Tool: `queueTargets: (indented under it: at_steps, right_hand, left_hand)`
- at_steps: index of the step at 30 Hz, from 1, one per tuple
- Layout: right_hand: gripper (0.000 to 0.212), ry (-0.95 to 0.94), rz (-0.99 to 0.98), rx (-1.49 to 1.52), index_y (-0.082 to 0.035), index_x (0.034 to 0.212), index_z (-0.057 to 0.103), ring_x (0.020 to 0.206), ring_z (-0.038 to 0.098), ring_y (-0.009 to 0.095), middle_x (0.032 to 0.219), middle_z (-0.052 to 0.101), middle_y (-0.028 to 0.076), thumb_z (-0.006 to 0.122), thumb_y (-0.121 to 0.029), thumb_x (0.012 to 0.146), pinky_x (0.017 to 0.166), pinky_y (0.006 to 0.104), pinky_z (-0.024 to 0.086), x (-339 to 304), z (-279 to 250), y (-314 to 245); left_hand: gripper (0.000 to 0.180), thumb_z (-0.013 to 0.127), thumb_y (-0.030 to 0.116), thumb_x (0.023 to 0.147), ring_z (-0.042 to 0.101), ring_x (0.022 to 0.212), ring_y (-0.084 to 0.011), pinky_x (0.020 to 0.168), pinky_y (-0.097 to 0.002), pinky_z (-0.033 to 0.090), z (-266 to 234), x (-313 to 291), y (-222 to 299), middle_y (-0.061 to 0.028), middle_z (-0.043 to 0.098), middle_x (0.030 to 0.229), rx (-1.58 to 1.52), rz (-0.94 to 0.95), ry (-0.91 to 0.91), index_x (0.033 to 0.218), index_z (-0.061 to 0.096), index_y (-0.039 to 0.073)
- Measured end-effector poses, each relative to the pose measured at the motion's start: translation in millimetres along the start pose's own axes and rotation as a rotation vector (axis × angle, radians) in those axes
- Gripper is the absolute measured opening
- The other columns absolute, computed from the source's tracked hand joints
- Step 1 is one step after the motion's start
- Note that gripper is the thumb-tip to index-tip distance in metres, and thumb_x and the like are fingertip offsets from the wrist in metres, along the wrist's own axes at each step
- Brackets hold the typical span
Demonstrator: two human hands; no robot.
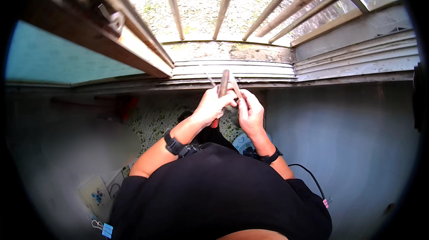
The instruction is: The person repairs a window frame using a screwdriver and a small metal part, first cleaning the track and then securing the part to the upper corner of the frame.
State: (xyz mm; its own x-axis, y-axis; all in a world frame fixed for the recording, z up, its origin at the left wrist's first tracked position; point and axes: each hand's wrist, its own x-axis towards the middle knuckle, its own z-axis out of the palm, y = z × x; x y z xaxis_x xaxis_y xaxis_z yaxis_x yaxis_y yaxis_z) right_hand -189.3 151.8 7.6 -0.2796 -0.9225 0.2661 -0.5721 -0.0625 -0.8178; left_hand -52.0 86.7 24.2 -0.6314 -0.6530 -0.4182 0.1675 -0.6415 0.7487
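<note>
Downward fisheye view from head height

Lit by daylight from 12 o'clock, through bars. Overexposed on ground beyond. Dim below sill; smeared between 8 and 9 o'clock. Bent toward rim; vignetted to black at corners. Low in detail on shirt.

Tool in L hand, strip in R hand, adj. rt; window track beyond both, bars behind track; floor below.
</note>
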Motion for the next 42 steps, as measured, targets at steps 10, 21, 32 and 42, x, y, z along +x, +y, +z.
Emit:
queueTargets:
  at_steps: [10, 21, 32, 42]
  right_hand:
    - [0.032, -0.025, -0.223, -0.219, -0.002, 0.117, 0.051, 0.091, 0.060, 0.032, 0.106, 0.058, 0.018, 0.050, -0.010, 0.086, 0.078, 0.0353, 0.048, -6.1, 3.7, -21.3]
    - [0.050, -0.320, -0.065, 0.149, 0.003, 0.126, 0.039, 0.099, 0.053, 0.019, 0.111, 0.053, 0.012, 0.059, -0.023, 0.088, 0.086, 0.0296, 0.042, -3.1, 7.1, 6.4]
    - [0.017, -0.314, 0.115, 0.211, 0.003, 0.098, 0.053, 0.081, 0.051, 0.015, 0.089, 0.055, 0.007, 0.046, -0.001, 0.083, 0.077, 0.0261, 0.042, 6.1, -9.8, -19.4]
    - [0.021, -0.120, 0.333, 0.572, 0.004, 0.102, 0.046, 0.085, 0.060, 0.016, 0.099, 0.061, 0.015, 0.046, -0.016, 0.094, 0.080, 0.0283, 0.049, -4.4, -18.3, -32.4]
  left_hand:
    - [0.018, 0.057, 0.022, 0.083, 0.049, 0.055, -0.0071, 0.046, -0.0242, 0.039, 20.2, 14.6, -27.1, -0.0029, 0.056, 0.068, -0.033, 0.208, 0.144, 0.085, 0.060, 0.004]
    - [0.035, 0.051, 0.024, 0.085, 0.059, 0.091, -0.0318, 0.081, -0.0387, 0.045, 20.9, 25.6, -24.8, -0.0211, 0.059, 0.094, 0.118, 0.327, 0.446, 0.106, 0.053, -0.004]
    - [0.032, 0.062, 0.027, 0.081, 0.056, 0.075, -0.0171, 0.062, -0.0333, 0.046, 24.9, 20.9, -15.9, -0.0116, 0.057, 0.079, 0.109, 0.388, 0.244, 0.087, 0.052, -0.003]
    - [0.038, 0.042, 0.044, 0.093, 0.036, 0.050, -0.0047, 0.042, -0.0193, 0.028, 5.5, 17.9, -16.5, 0.0033, 0.041, 0.062, 0.052, 0.342, 0.246, 0.073, 0.045, 0.012]
